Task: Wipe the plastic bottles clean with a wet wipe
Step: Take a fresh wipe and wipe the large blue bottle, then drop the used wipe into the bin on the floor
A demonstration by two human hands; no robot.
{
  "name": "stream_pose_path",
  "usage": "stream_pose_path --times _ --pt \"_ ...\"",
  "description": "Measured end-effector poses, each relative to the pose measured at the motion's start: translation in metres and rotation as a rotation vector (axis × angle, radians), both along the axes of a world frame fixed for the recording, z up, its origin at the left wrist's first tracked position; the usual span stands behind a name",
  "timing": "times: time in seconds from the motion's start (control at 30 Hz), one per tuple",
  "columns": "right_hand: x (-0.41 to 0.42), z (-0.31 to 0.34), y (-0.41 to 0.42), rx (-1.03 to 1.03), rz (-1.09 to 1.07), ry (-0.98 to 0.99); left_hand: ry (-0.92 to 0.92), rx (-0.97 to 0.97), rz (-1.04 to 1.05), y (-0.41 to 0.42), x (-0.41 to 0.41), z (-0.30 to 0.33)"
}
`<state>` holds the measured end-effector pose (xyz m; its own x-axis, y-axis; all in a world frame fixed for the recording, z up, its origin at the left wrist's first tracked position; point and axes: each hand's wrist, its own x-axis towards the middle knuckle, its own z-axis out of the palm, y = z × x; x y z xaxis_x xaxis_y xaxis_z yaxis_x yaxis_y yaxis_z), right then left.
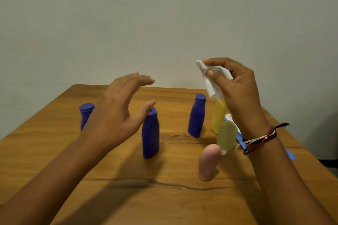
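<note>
Three blue plastic bottles stand upright on the wooden table [54,151]: one at the far left [85,113] partly hidden behind my left hand, one in the middle [150,133], one further back [197,115]. A yellow bottle [217,117], a pale green bottle [226,135] and a pink bottle [208,162] stand on the right. My left hand [117,113] hovers open above the middle blue bottle, thumb near its cap. My right hand [236,82] is raised and pinches a crumpled white wet wipe [212,82].
A blue and white packet [237,136] lies on the table behind my right wrist, mostly hidden. A small blue piece [290,154] lies near the right table edge. A plain wall stands behind the table's far edge.
</note>
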<state>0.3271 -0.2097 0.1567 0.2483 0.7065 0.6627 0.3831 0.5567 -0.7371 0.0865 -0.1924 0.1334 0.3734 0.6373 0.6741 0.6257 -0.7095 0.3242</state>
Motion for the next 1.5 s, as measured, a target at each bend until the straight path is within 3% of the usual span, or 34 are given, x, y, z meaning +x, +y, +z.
stream_pose_path --times 0.2,0.4,0.63,0.83,1.23,1.33,1.5 --pt "-0.066 0.008 -0.003 0.001 0.086 -0.082 -0.11 0.032 0.11 -0.005 -0.073 -0.008" --pt "-0.155 -0.009 0.001 -0.069 0.337 -0.07 -0.145 0.004 0.27 -0.015 -0.156 -0.034" --pt "-0.293 -0.06 0.01 -0.445 0.681 0.043 -0.129 -0.044 0.501 -0.049 -0.278 -0.08" --pt "-0.388 -0.094 0.004 -0.748 0.877 0.254 -0.128 -0.184 0.732 -0.081 -0.372 -0.133" --pt "-0.494 -0.179 -0.058 -0.781 1.178 0.043 -0.206 -0.311 0.889 -0.106 -0.439 -0.187" --pt "-0.502 -0.203 -0.064 -0.76 1.179 -0.092 -0.181 -0.333 0.912 -0.105 -0.45 -0.2" --pt "-0.503 -0.263 -0.06 -1.092 1.121 -0.149 -0.216 -0.383 0.938 -0.107 -0.455 -0.215"
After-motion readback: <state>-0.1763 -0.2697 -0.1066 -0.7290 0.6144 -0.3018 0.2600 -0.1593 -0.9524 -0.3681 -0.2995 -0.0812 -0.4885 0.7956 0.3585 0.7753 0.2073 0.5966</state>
